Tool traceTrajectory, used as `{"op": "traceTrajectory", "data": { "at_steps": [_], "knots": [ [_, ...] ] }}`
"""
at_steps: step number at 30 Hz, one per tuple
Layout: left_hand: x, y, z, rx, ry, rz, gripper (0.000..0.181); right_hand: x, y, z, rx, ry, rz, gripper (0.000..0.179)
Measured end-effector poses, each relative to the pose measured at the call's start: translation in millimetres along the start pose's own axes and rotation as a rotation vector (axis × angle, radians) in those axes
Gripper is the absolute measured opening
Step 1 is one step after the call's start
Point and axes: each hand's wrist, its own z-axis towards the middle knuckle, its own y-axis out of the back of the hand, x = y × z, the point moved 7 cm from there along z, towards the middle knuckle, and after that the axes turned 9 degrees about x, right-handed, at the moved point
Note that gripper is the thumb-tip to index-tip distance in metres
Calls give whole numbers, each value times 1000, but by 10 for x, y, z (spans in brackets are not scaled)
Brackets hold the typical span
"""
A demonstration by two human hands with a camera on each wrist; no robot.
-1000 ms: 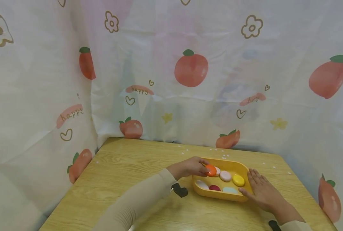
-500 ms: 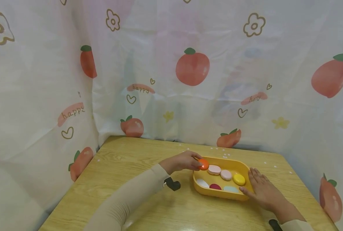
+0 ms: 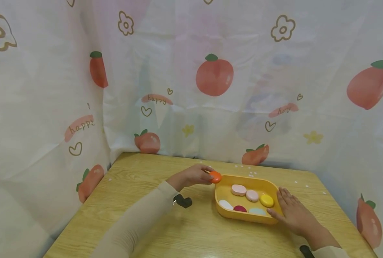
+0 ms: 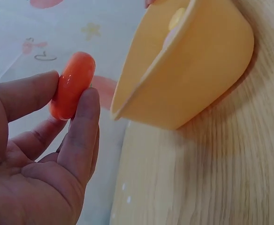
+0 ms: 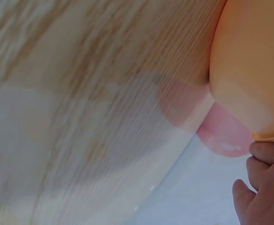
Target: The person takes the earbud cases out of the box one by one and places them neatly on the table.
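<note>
My left hand [image 3: 193, 175] pinches a glossy orange disc with rounded edges [image 3: 215, 177], thumb on one face and fingers on the other. In the left wrist view the orange disc [image 4: 73, 85] is up in the air, beside the outer wall of the yellow tray [image 4: 207, 70]. In the head view it overlaps the far left corner of the tray [image 3: 246, 218]. Against the tray's right end lies my right hand [image 3: 292, 211], fingers extended along the rim and thumb apart. Its fingertips [image 5: 263, 152] show right at the rim in the right wrist view.
Inside the tray are a pink oblong piece [image 3: 238, 190], a pale pink round one [image 3: 252, 195], a yellow one [image 3: 267, 200], and white, dark red and pale blue ones along the near wall. Small white bits [image 3: 251, 174] dot the wooden table [image 3: 140, 186] before a fruit-print curtain [image 3: 178, 118].
My left hand has lifted the orange disc from inside the tray and carried it left, past the tray's far left corner. The pink oblong piece is now uncovered. My right hand stays put.
</note>
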Motion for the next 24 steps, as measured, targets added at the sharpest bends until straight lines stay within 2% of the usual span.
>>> {"op": "traceTrajectory", "data": {
  "at_steps": [6,12,19,24],
  "knots": [
    [56,145,-29,-1,-3,-35,36,-16,3,-7,-3,-2,-9,88],
    [193,231,-52,-28,25,-17,35,-29,-13,-25,1,-11,9,89],
    [315,303,-101,-32,16,-8,37,-51,-44,-14,2,-15,-2,88],
    [429,387,-104,-67,23,18,34,-43,-31,-3,-10,-11,-12,87]
  ]
}}
